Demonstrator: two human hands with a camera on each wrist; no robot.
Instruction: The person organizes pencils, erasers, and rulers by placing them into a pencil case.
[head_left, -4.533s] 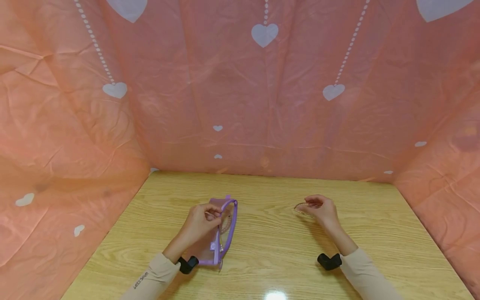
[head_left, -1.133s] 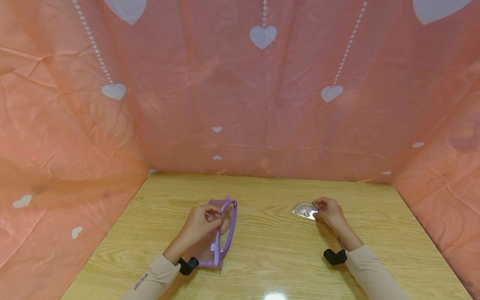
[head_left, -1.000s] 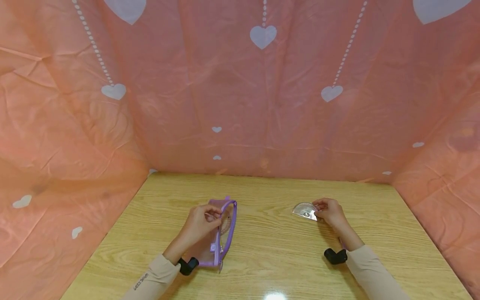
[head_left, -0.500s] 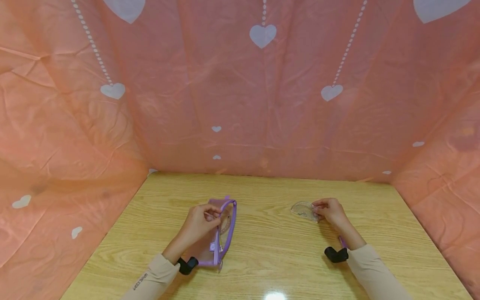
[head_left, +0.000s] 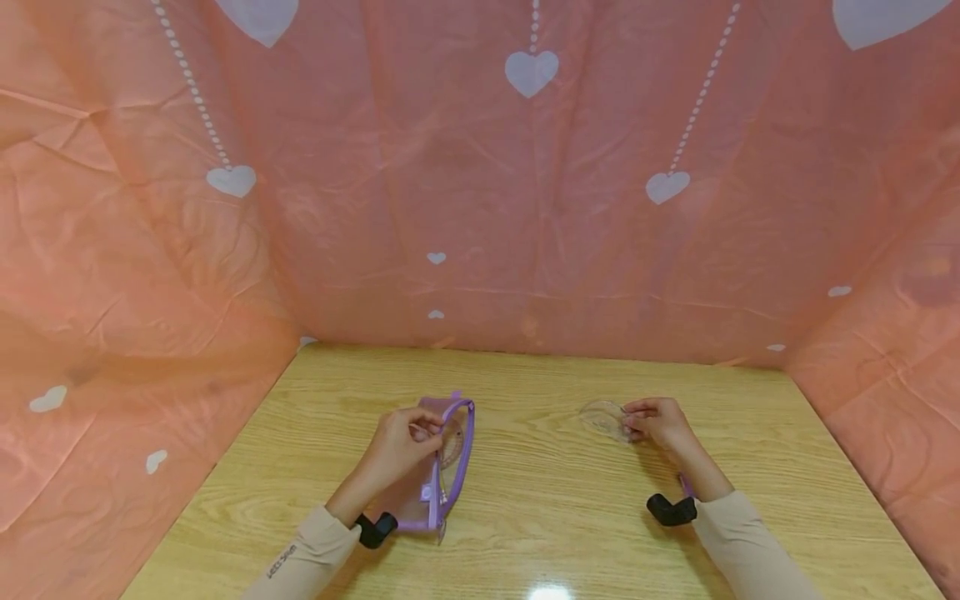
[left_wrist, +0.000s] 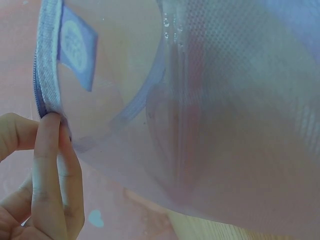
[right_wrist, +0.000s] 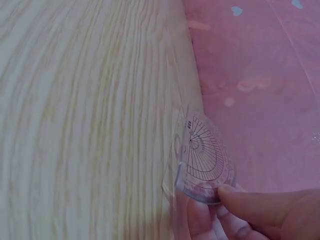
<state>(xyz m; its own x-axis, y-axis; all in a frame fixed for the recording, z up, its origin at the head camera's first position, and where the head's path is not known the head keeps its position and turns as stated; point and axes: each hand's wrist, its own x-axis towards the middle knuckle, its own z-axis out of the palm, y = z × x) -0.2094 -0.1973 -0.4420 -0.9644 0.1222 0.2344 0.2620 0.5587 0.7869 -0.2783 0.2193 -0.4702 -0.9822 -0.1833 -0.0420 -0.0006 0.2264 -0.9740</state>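
On the left of the table, my left hand (head_left: pixel 408 442) pinches the zip edge of a see-through purple zip pouch (head_left: pixel 408 492). The left wrist view shows thumb and fingers gripping the zipper tape (left_wrist: pixel 49 80), with the pouch's mouth gaping. A rounded protractor-like shape (head_left: pixel 452 443) shows through the mouth. Over on the right, my right hand (head_left: pixel 660 423) holds a clear half-round protractor (head_left: pixel 602 417) by one end. Thumb on top and fingers beneath, it pinches the protractor (right_wrist: pixel 205 150), whose printed lines face the camera.
A wood-grain table (head_left: pixel 540 492) lies under both hands. A small purple item (head_left: pixel 686 483) shows partly beside the right wrist, mostly hidden by the arm. A pink cloth (head_left: pixel 525 208) with white hearts stands behind the table and at both sides.
Over the last few seconds, my right hand has shifted slightly right and turned, bringing more of the protractor into view; its glare has gone. The left hand keeps its pinch on the pouch.
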